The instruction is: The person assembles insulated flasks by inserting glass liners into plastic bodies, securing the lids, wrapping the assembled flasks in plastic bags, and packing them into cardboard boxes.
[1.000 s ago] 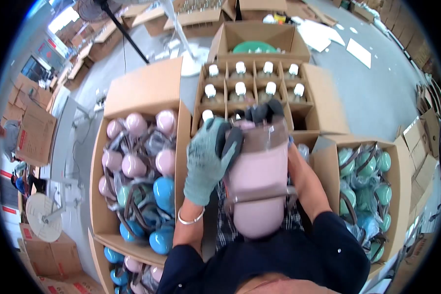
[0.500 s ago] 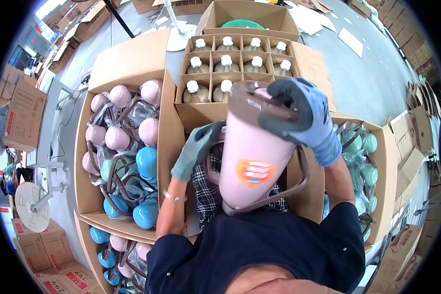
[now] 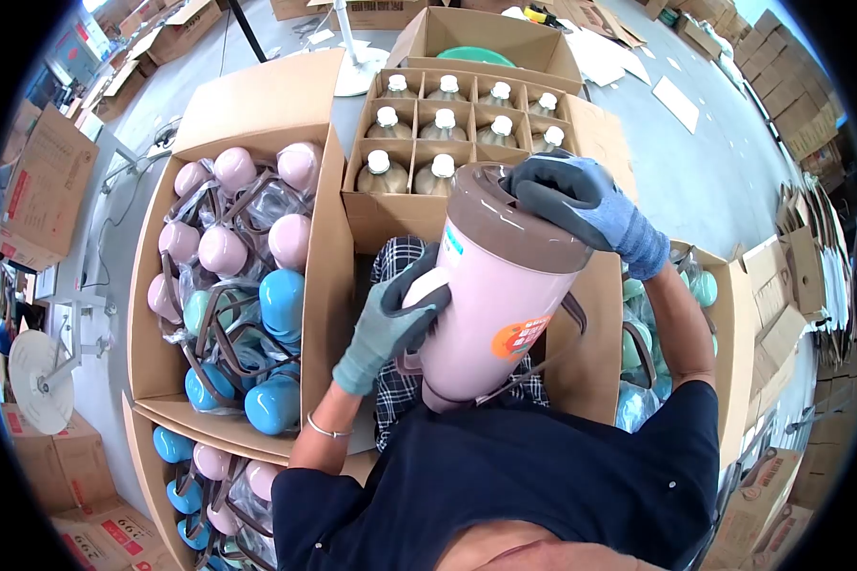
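Note:
A pink thermos jug (image 3: 476, 309) with a brown collar and an orange label leans in front of my torso, its base against my lap. My right hand (image 3: 586, 205), in a blue and dark-grey glove, is closed over the rim at its brown top; its fingers hide part of the opening. My left hand (image 3: 390, 319), in a grey-green glove, presses against the jug's left side. Between its thumb and fingers is a small white piece (image 3: 428, 285) whose kind I cannot make out. A carrying strap (image 3: 571, 314) hangs on the jug's right.
On the left a carton (image 3: 326, 247) holds pink, blue and green jugs with brown straps; another carton lies below it. Ahead, a divided carton (image 3: 371, 207) holds white-capped bottles (image 3: 388, 176). A carton of green jugs (image 3: 728, 333) stands right. Behind is a box with a green basin (image 3: 476, 55).
The jug has turned, bringing its collar toward me and shifting the label right. My left hand has moved lower, and the white piece now shows in it. My right hand stays at the top.

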